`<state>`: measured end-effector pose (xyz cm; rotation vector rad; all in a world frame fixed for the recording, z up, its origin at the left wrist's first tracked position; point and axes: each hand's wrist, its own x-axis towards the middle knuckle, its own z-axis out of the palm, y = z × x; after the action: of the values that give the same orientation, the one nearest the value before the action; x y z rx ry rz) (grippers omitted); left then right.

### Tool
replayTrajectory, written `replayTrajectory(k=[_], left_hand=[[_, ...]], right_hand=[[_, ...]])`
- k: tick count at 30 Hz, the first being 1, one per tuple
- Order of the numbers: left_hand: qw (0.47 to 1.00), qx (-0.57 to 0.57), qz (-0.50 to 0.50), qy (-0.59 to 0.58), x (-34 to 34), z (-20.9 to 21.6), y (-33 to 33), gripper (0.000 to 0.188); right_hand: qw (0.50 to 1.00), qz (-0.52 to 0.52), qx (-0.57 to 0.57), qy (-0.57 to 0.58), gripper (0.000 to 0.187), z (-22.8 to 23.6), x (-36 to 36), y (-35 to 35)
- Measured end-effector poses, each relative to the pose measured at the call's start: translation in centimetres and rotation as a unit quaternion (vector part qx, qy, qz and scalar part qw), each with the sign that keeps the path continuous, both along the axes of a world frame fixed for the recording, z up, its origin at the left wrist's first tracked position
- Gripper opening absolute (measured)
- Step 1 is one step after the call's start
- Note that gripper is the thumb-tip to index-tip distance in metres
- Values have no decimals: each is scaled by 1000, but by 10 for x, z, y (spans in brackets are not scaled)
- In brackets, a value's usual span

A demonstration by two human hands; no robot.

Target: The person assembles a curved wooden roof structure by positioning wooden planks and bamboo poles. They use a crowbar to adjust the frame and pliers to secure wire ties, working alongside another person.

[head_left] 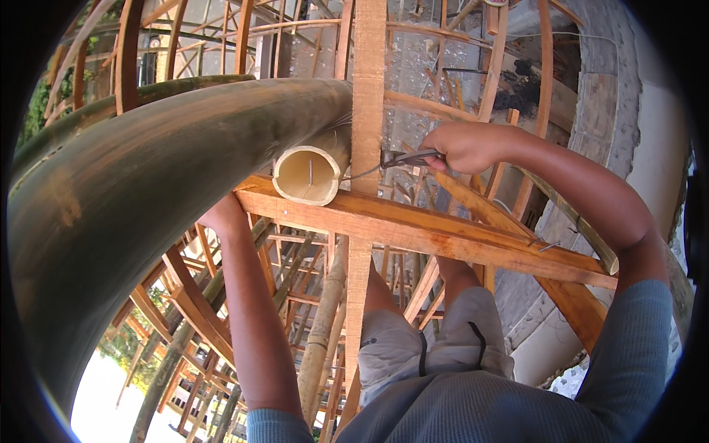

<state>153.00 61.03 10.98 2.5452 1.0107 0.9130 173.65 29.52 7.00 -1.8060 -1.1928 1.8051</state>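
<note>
My right hand [467,148] is closed around the handles of dark metal pincers [406,157]. The tool's jaws are at a thin wire [362,176] beside the upright timber post [368,96]. The wire runs toward a cut bamboo pole [326,193], whose hollow end faces me and has a thin metal piece inside. This pole rests on a reddish timber beam [436,238], against the post. My left hand [223,215] is at the beam's left end, below a thick dark green bamboo trunk [185,125]; its fingers are hidden.
A lattice of timber and bamboo poles [323,325] extends below and around me, with ground visible far beneath. A diagonal brace [480,203] crosses near the beam's right part, where a bent nail [549,247] sticks out. A concrete ledge [598,111] borders the right side.
</note>
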Motion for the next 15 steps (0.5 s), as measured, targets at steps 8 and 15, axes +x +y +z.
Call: replayTrajectory(k=[8, 15], left_hand=[[998, -20, 10, -52, 4, 2, 1, 23], [999, -20, 21, -40, 6, 4, -4, 26]], right_hand=[[982, 85, 103, -135, 15, 14, 18, 8], [979, 98, 105, -144, 3, 21, 16, 14]])
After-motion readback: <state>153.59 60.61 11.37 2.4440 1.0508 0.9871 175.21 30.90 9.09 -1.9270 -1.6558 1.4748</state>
